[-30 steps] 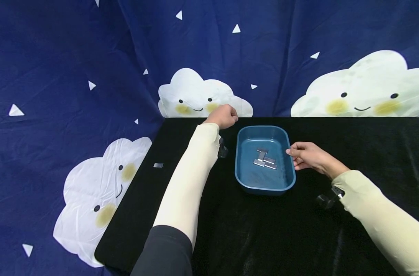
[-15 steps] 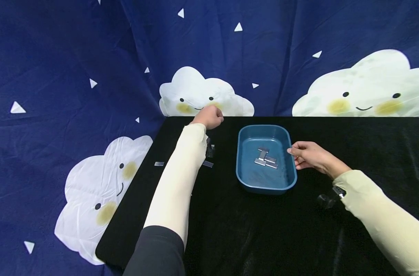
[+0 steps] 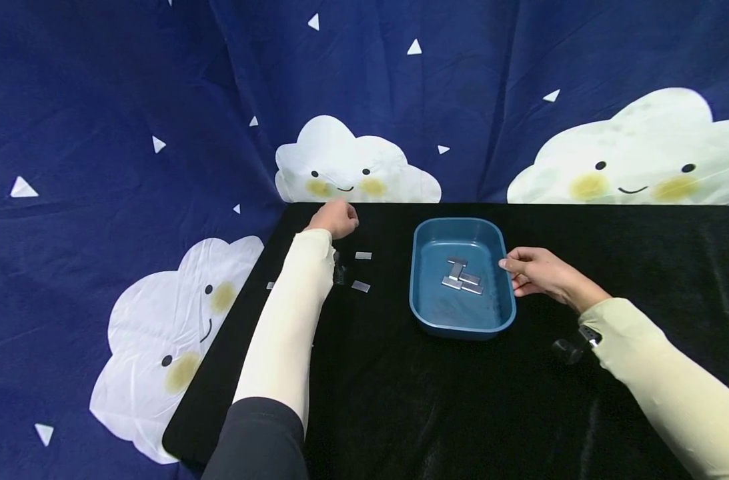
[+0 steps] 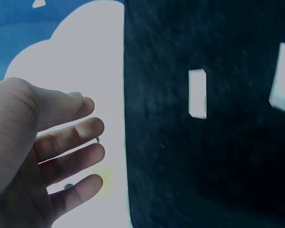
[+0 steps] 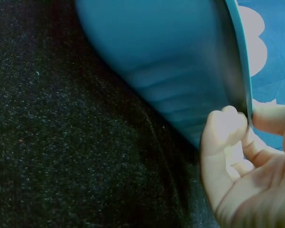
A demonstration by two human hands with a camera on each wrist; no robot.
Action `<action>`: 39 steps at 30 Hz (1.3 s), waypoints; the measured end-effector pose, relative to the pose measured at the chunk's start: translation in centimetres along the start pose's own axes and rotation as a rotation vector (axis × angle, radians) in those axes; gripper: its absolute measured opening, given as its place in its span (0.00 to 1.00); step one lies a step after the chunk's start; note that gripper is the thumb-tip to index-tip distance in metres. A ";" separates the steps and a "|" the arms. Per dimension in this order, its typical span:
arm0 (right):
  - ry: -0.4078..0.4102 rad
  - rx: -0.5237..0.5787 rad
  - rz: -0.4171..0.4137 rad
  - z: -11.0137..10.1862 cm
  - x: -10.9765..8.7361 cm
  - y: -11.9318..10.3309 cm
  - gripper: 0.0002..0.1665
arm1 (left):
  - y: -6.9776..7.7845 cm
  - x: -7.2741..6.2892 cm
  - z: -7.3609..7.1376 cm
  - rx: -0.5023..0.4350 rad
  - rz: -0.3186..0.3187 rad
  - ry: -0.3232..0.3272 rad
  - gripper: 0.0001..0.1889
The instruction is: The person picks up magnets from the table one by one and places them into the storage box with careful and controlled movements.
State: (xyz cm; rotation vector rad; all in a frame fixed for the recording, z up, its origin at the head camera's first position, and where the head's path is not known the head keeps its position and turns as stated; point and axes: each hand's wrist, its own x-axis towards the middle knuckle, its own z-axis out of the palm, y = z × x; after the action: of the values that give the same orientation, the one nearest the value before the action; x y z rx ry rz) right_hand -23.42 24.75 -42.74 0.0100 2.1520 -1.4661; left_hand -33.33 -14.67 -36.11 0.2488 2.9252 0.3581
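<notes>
My right hand (image 3: 538, 275) pinches the right rim of a blue plastic tub (image 3: 454, 315), thumb inside the rim and fingers outside. In the right wrist view, the tub (image 5: 166, 47) shows its outer wall above the fingers. Several small flat silver rectangular pieces (image 3: 461, 279) lie together on the tub's floor. Left of the tub, my left hand (image 3: 335, 219) hovers near the table's far edge, fingers loosely bent. The left wrist view shows nothing in the left hand (image 4: 61, 137). Close to it lie a silver piece (image 3: 363, 255) and another silver piece (image 3: 361, 286).
A third loose silver piece (image 3: 270, 285) is mostly hidden behind the left forearm (image 3: 286, 320). Everything rests on a black cloth-covered table (image 3: 436, 400). A dark blue curtain (image 3: 364, 67) with white clouds hangs behind the table and on its left.
My left hand has moved left and slightly nearer, away from the tub. Two silver pieces have come into view beside its forearm, while the left one is now partly covered. The right hand stays put.
</notes>
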 end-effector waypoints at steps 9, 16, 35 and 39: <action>0.001 0.002 0.003 0.1 0.0 0.0 0.17 | -2.6 0.5 1.7 -0.033 -0.064 -0.030 0.12; 0.004 0.035 -0.005 -0.1 0.0 0.5 0.15 | -2.5 0.6 3.8 -0.043 -0.065 -0.058 0.10; 0.000 0.026 0.012 0.0 0.3 0.3 0.16 | -3.2 1.6 7.4 -0.092 -0.030 -0.080 0.06; 0.002 0.032 0.014 0.0 0.4 0.5 0.16 | -3.3 1.7 7.5 -0.081 -0.019 -0.083 0.04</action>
State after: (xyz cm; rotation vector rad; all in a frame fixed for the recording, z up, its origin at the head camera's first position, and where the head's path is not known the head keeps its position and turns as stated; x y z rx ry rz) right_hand -23.62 24.86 -43.29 0.0379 2.1258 -1.4925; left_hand -33.90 -15.87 -44.41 0.2187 2.8225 0.4519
